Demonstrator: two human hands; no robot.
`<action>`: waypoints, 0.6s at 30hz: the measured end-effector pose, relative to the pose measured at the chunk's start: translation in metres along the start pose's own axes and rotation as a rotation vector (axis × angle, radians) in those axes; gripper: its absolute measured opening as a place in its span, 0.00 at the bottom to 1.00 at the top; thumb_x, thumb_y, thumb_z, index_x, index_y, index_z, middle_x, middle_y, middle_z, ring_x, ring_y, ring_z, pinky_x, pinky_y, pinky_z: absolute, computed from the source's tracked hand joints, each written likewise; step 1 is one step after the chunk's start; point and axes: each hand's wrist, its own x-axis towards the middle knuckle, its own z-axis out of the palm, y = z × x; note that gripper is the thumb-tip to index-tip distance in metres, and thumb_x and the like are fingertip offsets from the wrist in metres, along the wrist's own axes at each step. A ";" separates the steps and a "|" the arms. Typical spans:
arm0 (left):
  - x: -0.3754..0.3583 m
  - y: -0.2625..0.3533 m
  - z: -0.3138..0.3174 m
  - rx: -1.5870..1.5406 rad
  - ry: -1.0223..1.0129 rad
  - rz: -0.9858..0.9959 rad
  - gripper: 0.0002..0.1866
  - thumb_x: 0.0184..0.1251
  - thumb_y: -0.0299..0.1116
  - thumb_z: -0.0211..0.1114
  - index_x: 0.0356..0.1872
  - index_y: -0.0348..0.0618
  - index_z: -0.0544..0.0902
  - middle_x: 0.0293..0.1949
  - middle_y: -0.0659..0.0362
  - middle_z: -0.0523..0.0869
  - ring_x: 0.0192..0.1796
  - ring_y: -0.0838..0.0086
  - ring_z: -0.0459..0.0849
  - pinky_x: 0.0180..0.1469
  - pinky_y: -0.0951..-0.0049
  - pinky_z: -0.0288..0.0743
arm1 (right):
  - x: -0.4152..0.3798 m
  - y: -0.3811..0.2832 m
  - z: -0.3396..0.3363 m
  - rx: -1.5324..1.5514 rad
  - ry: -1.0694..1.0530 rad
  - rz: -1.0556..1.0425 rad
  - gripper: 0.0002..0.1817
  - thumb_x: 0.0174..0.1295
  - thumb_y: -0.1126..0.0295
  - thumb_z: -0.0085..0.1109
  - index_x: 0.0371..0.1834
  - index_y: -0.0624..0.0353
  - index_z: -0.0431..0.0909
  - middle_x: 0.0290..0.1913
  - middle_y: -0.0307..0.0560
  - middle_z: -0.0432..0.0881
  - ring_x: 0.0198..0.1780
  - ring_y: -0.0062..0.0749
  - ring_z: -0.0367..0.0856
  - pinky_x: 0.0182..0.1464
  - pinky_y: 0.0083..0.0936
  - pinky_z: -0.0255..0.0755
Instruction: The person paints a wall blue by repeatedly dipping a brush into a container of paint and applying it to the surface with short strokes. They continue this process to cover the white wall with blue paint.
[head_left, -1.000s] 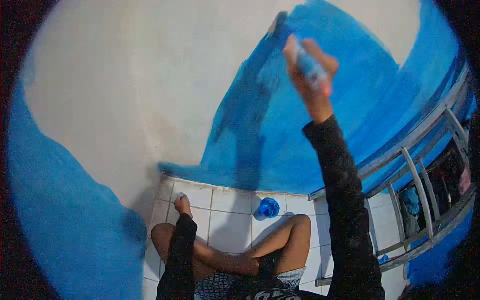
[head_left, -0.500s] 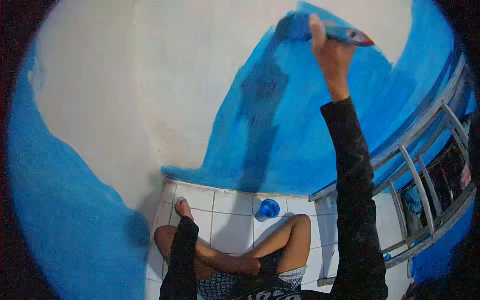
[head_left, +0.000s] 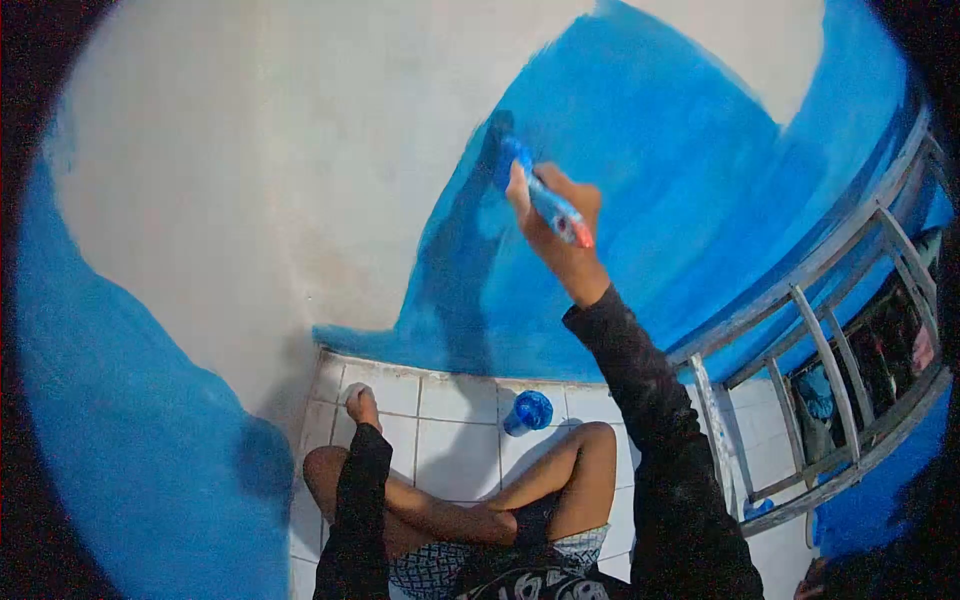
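Observation:
My right hand (head_left: 562,220) grips a paintbrush (head_left: 553,205) with a blue and orange-red handle. The brush's blue bristles are at the wall, near the left edge of the blue painted area (head_left: 650,150). Unpainted off-white wall (head_left: 370,130) lies to the left of that edge. My left hand (head_left: 363,404) is low over the white tiles beside my knee, its fingers drawn together, and what it holds, if anything, is too small to tell. A container of blue paint (head_left: 529,411) stands on the tiled floor in front of my crossed legs.
A wooden ladder (head_left: 830,360) stretches along the right side. Dark and coloured cloth items (head_left: 870,365) show behind its rungs. Another blue painted area (head_left: 130,400) covers the wall at the left. White floor tiles (head_left: 455,450) surround my legs.
My right hand has moved down and left with the brush, from the top of the blue area to its left edge. My left hand has barely moved.

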 end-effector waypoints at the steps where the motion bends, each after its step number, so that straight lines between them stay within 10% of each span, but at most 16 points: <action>1: 0.000 0.000 0.001 -0.015 0.005 -0.007 0.12 0.64 0.36 0.57 0.28 0.37 0.78 0.26 0.58 0.78 0.30 0.72 0.77 0.33 0.65 0.71 | -0.001 0.003 -0.001 -0.001 0.005 -0.007 0.10 0.60 0.68 0.67 0.23 0.58 0.80 0.15 0.39 0.77 0.15 0.19 0.71 0.21 0.22 0.66; 3: 0.003 -0.005 0.001 -0.052 0.021 -0.014 0.12 0.64 0.36 0.57 0.28 0.38 0.78 0.26 0.58 0.78 0.30 0.73 0.76 0.33 0.66 0.71 | 0.002 0.008 -0.008 -0.026 0.007 0.027 0.11 0.59 0.69 0.68 0.24 0.56 0.75 0.21 0.46 0.80 0.21 0.29 0.79 0.23 0.30 0.65; 5: 0.015 -0.019 -0.006 -0.095 -0.039 -0.011 0.11 0.65 0.36 0.57 0.28 0.38 0.77 0.28 0.59 0.78 0.31 0.72 0.77 0.34 0.66 0.71 | 0.036 0.028 -0.015 -0.475 0.392 -0.454 0.11 0.61 0.63 0.66 0.25 0.54 0.77 0.25 0.40 0.81 0.30 0.29 0.80 0.32 0.36 0.65; 7: -0.004 0.004 -0.008 0.005 -0.048 -0.007 0.10 0.65 0.34 0.56 0.29 0.37 0.76 0.32 0.59 0.77 0.34 0.70 0.76 0.37 0.68 0.70 | 0.087 0.041 -0.046 -1.033 0.348 -0.466 0.10 0.63 0.59 0.63 0.27 0.51 0.80 0.26 0.34 0.80 0.35 0.30 0.78 0.39 0.39 0.63; 10: -0.008 0.003 0.000 0.023 0.118 -0.038 0.10 0.65 0.31 0.56 0.27 0.36 0.74 0.31 0.58 0.76 0.34 0.68 0.74 0.39 0.69 0.69 | 0.145 0.052 -0.069 -0.995 0.419 -0.437 0.11 0.66 0.58 0.59 0.29 0.49 0.81 0.23 0.34 0.77 0.32 0.32 0.75 0.38 0.47 0.63; 12: -0.008 0.019 -0.006 -0.055 0.052 -0.192 0.08 0.66 0.29 0.55 0.30 0.36 0.78 0.33 0.56 0.77 0.35 0.68 0.75 0.39 0.66 0.71 | 0.154 0.022 -0.072 -0.219 0.378 -0.091 0.07 0.66 0.62 0.59 0.35 0.50 0.82 0.18 0.35 0.78 0.23 0.29 0.76 0.34 0.31 0.68; 16: -0.002 0.002 -0.006 0.014 -0.112 0.067 0.07 0.65 0.29 0.57 0.31 0.36 0.79 0.28 0.57 0.77 0.29 0.70 0.75 0.32 0.66 0.70 | 0.130 0.033 -0.051 -1.359 0.586 -0.575 0.09 0.64 0.63 0.61 0.27 0.51 0.78 0.22 0.38 0.77 0.27 0.32 0.75 0.31 0.42 0.65; 18: 0.002 -0.006 0.000 -0.180 -0.078 0.070 0.09 0.63 0.30 0.59 0.25 0.38 0.74 0.21 0.60 0.72 0.23 0.73 0.72 0.26 0.69 0.65 | 0.088 0.012 -0.024 -0.267 0.422 -0.370 0.10 0.62 0.68 0.64 0.25 0.56 0.75 0.19 0.44 0.75 0.21 0.34 0.76 0.22 0.35 0.65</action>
